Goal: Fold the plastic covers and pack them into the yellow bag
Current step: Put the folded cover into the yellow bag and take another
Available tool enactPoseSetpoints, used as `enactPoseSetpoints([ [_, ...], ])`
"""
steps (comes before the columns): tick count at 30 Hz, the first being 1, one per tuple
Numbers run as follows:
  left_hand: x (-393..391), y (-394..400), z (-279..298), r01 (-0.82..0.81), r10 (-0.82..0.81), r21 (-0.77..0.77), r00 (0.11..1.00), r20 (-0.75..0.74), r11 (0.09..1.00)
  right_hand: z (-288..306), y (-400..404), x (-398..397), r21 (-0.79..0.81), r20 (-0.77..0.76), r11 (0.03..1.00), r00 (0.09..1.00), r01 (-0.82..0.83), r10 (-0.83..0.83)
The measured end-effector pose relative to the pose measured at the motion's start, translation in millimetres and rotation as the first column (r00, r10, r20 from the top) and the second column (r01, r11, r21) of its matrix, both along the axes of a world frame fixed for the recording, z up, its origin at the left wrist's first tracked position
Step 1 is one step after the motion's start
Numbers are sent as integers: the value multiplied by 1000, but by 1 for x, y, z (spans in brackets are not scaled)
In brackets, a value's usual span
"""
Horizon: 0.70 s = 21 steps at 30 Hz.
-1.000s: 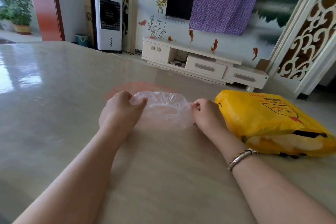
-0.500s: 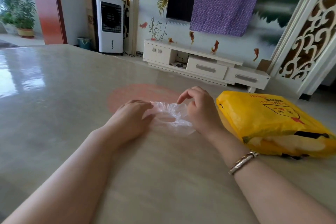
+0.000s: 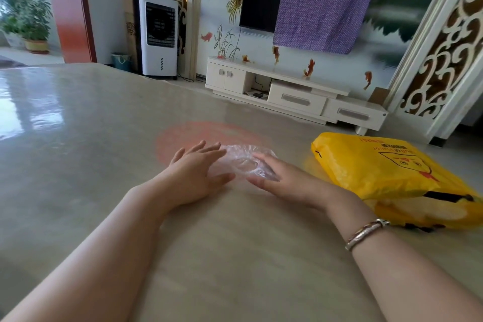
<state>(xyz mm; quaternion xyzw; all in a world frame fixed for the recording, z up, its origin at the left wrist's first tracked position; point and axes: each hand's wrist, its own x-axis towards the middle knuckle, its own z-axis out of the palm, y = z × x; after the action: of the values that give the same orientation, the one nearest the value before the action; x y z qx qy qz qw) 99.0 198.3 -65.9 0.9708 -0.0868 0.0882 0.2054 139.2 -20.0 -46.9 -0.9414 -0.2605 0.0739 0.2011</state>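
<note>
On the table [image 3: 78, 154], left to right:

Left hand [image 3: 194, 172]: flat and released, fingers straight and spread, the fingertips resting on the left edge of the cover. A second ago it was closed in a pinch on that edge; half a second ago it lay curled over it.

Cover [image 3: 241, 162]: one clear plastic cover, crumpled and doubled over, lying on the table between the two hands, partly over a faint pink circle in the tabletop. A second ago it was stretched wide between both hands; now it is a smaller, narrower bundle.

Right hand [image 3: 285, 178]: also released, fingers straight and pressing the right side of the cover flat. Half a second ago its fingers were arched, carrying the right edge leftward. A bracelet [image 3: 366, 234] sits on this wrist.

Bag [image 3: 392, 178]: yellow, lying on its side just right of the right hand, apart from the cover. Where its mouth lies cannot be told.

Meaning for the task: one fold looks done and is being smoothed down. Probably another fold follows, then the cover goes into the bag. It is not yet packed.
</note>
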Motion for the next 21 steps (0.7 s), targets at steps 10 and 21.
enactPoseSetpoints([
  [10,0,2,6,44,-40,-181,999,30,982,18,-8,-12,-43,149,995,985,-85,90],
  [21,1,5,8,-4,40,-255,990,134,967,6,-6,5,378,203,915,951,142,-232],
])
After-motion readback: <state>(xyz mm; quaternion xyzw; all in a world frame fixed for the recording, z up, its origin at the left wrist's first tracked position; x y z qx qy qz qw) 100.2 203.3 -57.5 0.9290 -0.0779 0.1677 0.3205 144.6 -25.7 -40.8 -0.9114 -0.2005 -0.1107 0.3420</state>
